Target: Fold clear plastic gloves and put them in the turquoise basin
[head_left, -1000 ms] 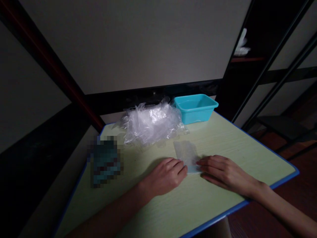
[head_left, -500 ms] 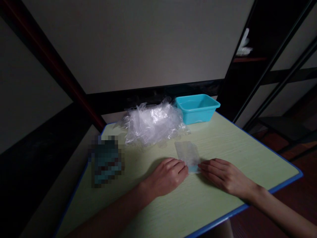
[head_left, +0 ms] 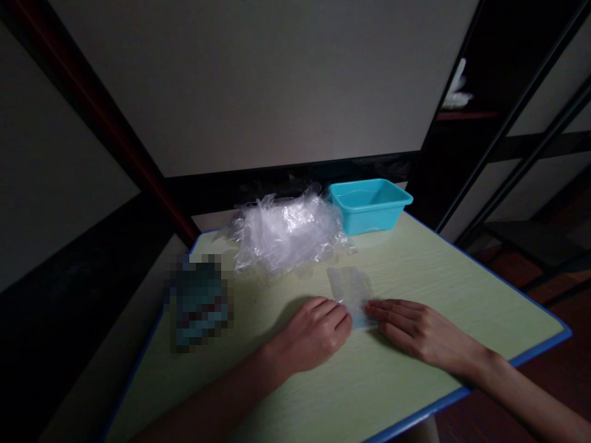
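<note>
A small translucent plastic bag [head_left: 351,286] lies flat on the table, with a pale blue strip along its near edge. My left hand [head_left: 321,332] is closed at the bag's lower left corner, its curled fingers gripping that edge; the fingertips are partly hidden. From the other side, my right hand [head_left: 410,326] rests with fingers stretched out, their tips lying on the bag's lower right part. Beyond the hands sits a heap of clear plastic bags [head_left: 290,231].
A turquoise plastic basin [head_left: 369,212] stands at the back of the table, touching or close to the heap. On the left lies a pixelated, blurred item [head_left: 201,304]. The pale green table [head_left: 443,277] has a blue edge; cabinet panels [head_left: 286,86] rise behind it.
My right fingertips have slid inward and slightly up over the bag, from the end of the blue strip. My left hand stays at its corner. The view has shifted slightly.
</note>
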The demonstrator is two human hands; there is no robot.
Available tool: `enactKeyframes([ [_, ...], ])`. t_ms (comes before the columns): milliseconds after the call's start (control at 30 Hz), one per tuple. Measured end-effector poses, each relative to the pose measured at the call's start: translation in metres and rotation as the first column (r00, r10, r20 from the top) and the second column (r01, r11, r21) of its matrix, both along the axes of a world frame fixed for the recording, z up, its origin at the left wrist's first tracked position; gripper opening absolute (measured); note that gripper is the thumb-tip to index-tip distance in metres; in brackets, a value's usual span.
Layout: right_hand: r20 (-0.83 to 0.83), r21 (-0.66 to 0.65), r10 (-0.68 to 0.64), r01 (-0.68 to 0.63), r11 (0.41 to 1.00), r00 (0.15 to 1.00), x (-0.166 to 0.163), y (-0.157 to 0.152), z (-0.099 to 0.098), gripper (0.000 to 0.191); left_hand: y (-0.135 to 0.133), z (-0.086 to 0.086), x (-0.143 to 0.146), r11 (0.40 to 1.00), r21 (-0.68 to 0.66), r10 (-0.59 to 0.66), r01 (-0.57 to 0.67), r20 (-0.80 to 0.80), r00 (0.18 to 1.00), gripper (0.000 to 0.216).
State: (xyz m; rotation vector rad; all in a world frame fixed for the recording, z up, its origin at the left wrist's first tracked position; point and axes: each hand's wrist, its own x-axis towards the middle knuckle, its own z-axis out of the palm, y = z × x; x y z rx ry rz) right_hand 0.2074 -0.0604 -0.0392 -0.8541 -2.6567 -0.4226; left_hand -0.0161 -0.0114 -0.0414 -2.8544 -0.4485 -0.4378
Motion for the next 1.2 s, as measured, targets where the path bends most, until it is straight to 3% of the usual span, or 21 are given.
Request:
enactKeyframes([
  [233, 0.007, -0.024, 0.025, -0.025, 0.999, 1.0, 0.002, 0.003, -0.002, 0.025, 0.001, 0.0, -0.001, 0.999, -0.036, 0.013, -0.013, 0.021, 1.0, 0.016],
  [467, -0.103, -0.236, 0.005, -0.029, 0.971, 0.995, 0.004, 0.011, 0.003, 0.021, 0.003, -0.003, -0.002, 0.992, -0.126, 0.034, -0.016, 0.138, 0.99, 0.021],
  [667, -0.145, -0.258, 0.064, -0.1, 0.961, 0.987, 0.005, 0.02, 0.0, 0.022, 0.003, -0.003, -0.001, 0.986, -0.164, 0.039, -0.013, 0.159, 0.986, 0.02],
  [800, -0.218, -0.422, -0.036, -0.061, 0.905, 0.975, 0.006, 0.021, 0.001, 0.023, 0.003, -0.002, -0.002, 0.96, -0.278, 0.088, -0.032, 0.193, 0.977, 0.014],
  [867, -0.243, -0.513, -0.123, -0.02, 0.858, 0.962, 0.006, 0.022, 0.003, 0.023, 0.005, 0.0, -0.002, 0.917, -0.397, 0.143, -0.035, 0.245, 0.959, 0.012],
  [933, -0.248, -0.591, -0.204, 0.019, 0.807, 0.947, 0.005, 0.024, 0.007, 0.023, 0.008, 0.002, -0.001, 0.836, -0.548, 0.218, -0.028, 0.284, 0.934, 0.019],
  [1100, -0.305, -0.726, -0.328, 0.005, 0.687, 0.894, 0.003, 0.035, 0.015, 0.023, 0.017, 0.001, 0.005, 0.519, -0.854, 0.515, -0.042, 0.274, 0.812, 0.022],
  [1200, -0.392, -0.817, -0.439, -0.087, 0.571, 0.809, 0.001, 0.047, 0.014, 0.022, 0.022, -0.002, 0.009, 0.409, -0.913, 0.571, 0.004, 0.26, 0.779, 0.017],
])
